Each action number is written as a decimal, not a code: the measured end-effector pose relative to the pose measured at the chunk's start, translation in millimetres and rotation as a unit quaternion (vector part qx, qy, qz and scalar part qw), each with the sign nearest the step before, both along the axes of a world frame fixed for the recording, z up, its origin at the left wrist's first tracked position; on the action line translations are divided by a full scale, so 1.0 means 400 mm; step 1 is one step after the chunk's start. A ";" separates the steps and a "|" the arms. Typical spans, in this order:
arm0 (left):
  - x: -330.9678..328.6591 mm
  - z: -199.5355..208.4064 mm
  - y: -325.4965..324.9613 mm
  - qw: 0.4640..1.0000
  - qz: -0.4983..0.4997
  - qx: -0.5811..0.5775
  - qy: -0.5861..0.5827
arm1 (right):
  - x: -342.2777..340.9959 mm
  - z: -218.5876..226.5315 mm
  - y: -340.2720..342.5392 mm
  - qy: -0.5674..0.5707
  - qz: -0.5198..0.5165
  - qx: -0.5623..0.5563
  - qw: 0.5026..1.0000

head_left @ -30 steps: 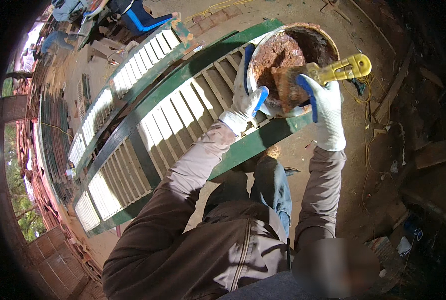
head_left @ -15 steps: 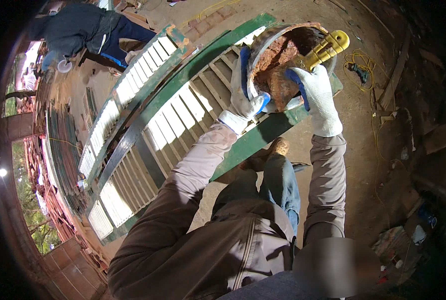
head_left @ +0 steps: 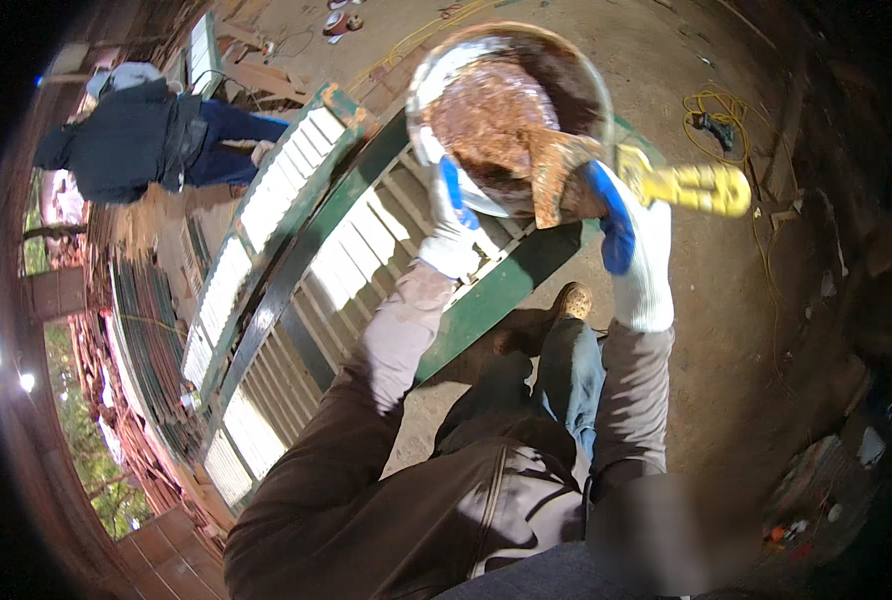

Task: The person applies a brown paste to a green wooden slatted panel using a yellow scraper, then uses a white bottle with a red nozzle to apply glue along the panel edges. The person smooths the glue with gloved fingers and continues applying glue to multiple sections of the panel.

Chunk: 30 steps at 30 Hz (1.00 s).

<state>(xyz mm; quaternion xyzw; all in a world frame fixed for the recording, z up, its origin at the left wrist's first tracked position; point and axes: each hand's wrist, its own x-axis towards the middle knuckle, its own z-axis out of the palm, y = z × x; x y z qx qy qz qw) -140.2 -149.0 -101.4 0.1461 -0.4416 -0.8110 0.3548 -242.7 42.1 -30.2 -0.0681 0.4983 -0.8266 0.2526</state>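
Observation:
My left hand [head_left: 453,235], in a white glove with blue fingers, is closed on the near left side of a round bucket [head_left: 428,75]. The bucket is tipped so that its mouth faces me, and reddish-brown paste [head_left: 491,105] coats its inside. With my right hand [head_left: 638,250], gloved alike, I grip a yellow-handled scraper [head_left: 701,188]. Its paste-smeared blade lies at the bucket's near right rim, and the handle sticks out to the right. Below the bucket is a louvered shutter [head_left: 506,315] with a green frame and pale slats.
A second louvered shutter [head_left: 284,170] lies to the left of the first. Beyond it a person in dark clothes [head_left: 131,140] bends over. Long boards [head_left: 151,320] are stacked at the left. A yellow cord [head_left: 714,100] and a dark power tool [head_left: 714,130] lie on the floor at right.
The bucket has moved left and tilted its mouth further toward me. The scraper's handle has swung from pointing up and right to pointing right. The person beyond has shifted slightly.

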 end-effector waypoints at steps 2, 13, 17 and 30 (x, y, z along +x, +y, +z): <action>0.008 -0.006 -0.006 0.998 0.024 0.039 -0.031 | 0.039 -0.001 0.085 0.043 -0.084 0.095 0.991; 0.050 -0.083 -0.104 0.743 0.229 -0.628 -0.036 | 0.054 -0.326 0.160 0.304 -0.348 0.210 0.862; 0.087 -0.087 -0.141 0.707 0.200 -0.672 -0.098 | 0.047 -0.356 0.115 0.314 -0.387 0.199 0.844; 0.146 -0.007 -0.153 0.623 0.131 -0.751 -0.173 | 0.124 -0.369 0.099 0.218 -0.340 0.126 0.906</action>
